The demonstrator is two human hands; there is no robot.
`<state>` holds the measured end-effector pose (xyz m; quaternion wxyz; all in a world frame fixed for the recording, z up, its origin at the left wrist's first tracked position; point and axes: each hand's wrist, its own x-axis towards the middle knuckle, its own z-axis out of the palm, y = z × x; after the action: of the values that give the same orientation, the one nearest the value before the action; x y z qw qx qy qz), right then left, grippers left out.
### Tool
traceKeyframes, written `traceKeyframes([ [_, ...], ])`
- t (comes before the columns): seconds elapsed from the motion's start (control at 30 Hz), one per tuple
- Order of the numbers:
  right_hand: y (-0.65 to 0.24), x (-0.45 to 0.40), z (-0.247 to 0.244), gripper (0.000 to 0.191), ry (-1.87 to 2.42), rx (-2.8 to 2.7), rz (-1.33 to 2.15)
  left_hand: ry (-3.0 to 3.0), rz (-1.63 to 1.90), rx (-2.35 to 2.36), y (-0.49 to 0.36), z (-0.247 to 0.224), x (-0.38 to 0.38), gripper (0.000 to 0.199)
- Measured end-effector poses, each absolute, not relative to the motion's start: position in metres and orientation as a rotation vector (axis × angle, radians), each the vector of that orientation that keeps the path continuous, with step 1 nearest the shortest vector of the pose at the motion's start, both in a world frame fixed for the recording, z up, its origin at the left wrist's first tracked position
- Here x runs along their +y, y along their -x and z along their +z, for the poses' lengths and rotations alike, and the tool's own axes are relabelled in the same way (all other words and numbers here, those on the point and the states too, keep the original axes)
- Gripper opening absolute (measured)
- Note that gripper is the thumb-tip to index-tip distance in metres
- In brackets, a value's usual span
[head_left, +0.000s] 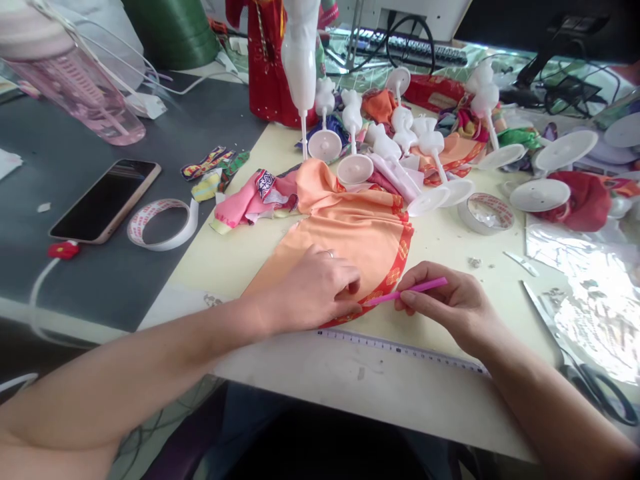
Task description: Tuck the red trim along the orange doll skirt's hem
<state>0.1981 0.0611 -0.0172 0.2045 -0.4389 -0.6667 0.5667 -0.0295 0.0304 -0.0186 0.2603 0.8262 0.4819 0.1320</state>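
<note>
My left hand (313, 290), with a ring on one finger, presses flat on a peach-orange cloth (345, 247) edged with a red patterned border. My right hand (450, 307) pinches a thin pink stick (407, 291), possibly a pencil or marker, whose tip lies over the red border next to my left fingers. A metal-edged ruler (400, 349) lies along the near side of the cloth, untouched by either hand. Pink fabric scraps (250, 200) bunch against the cloth's far left.
White plastic doll stands (355, 133) and colourful fabrics crowd the far side of the pale table (225, 267). Tape rolls (160, 223) lie nearby. Scissors (565, 333) and shiny plastic film (595, 300) are at right. A phone (105, 200) and pink bottle (65, 80) are on the grey mat (100, 287).
</note>
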Motion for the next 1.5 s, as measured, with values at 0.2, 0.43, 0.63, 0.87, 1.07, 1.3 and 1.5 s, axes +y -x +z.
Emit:
traceKeyframes([
  [0.2, -0.2, 0.064, -0.018, 0.005, 1.19, -1.668, 1.503, -2.247, 0.358, 1.288, 0.031, -0.02, 0.031, 0.026],
  [0.43, -0.201, 0.066, -0.019, 0.005, 1.155, -1.613, 1.424, -2.151, 0.405, 1.238, 0.033, -0.018, 0.032, 0.021],
  [0.63, -0.204, 0.068, -0.018, 0.003, 1.157, -1.581, 1.381, -2.204, 0.367, 1.324, 0.028, -0.018, 0.031, 0.023],
  [0.87, -0.206, 0.068, -0.019, 0.003, 1.132, -1.589, 1.391, -2.261, 0.322, 1.329, 0.026, -0.019, 0.03, 0.022],
  [1.07, -0.208, 0.069, -0.018, 0.004, 1.134, -1.582, 1.35, -2.223, 0.344, 1.31, 0.028, -0.018, 0.031, 0.023],
  [1.3, -0.209, 0.07, -0.015, 0.005, 1.133, -1.556, 1.288, -2.252, 0.358, 1.335, 0.029, -0.022, 0.031, 0.028],
  [1.5, -0.211, 0.071, -0.011, 0.006, 1.156, -1.536, 1.239, -2.244, 0.357, 1.325, 0.028, -0.02, 0.03, 0.028],
])
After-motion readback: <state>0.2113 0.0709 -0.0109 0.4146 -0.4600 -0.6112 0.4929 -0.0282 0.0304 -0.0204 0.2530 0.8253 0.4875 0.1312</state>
